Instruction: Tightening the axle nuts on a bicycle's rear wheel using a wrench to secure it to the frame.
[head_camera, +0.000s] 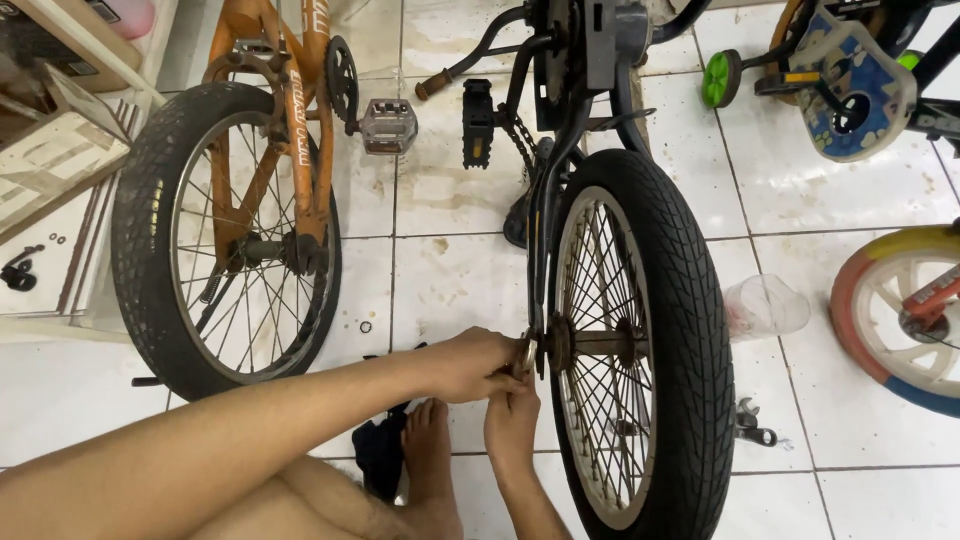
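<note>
at the black bicycle's wheel hub (557, 343), left hand (478, 362) and right hand (512, 420) pinch a nut (524, 357).

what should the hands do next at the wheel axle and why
Probably turn the nut on the axle: the left hand pinches it against the fork end, and the right hand braces just below. Which way to turn cannot be told.

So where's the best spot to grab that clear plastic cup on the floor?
Probably around its middle. The clear plastic cup lies on its side on the tiled floor, right of the black bicycle wheel. Its round wall faces up, so reach down from above, fingers either side.
</note>
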